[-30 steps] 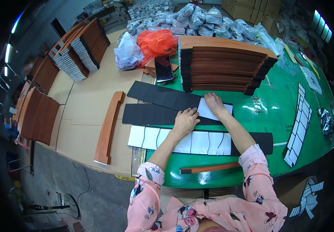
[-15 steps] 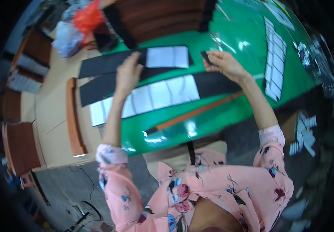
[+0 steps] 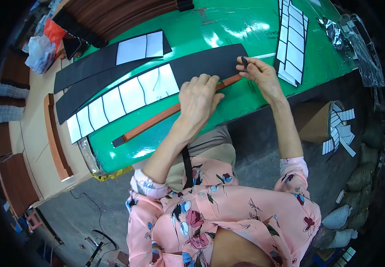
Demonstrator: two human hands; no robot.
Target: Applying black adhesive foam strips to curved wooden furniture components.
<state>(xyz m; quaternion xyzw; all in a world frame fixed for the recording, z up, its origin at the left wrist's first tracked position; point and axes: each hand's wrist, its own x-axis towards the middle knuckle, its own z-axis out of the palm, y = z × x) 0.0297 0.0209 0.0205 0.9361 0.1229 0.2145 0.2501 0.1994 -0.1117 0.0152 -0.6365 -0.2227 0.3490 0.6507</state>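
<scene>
A long, narrow reddish-brown strip with a dark end lies slanting along the near edge of the green table. My left hand is closed over its middle, the thumb on the near side and the fingers on the far side. By the strip's right end, my right hand pinches a small black piece between thumb and fingertips. Just beyond the strip lies a black sheet, its left part covered with white rectangular panels. Two more black strips overlap farther left, with white panels on top.
Stacked brown slats stand at the back. White-panelled strips lie at the right, near clear plastic wrapping. A cardboard bin with white scraps stands below the right edge. Another brown slat rests on the beige board.
My left hand has moved right and nearer, from the black strips onto the brown strip. My right hand still pinches the black piece, now by the strip's right end. The view has shifted.
</scene>
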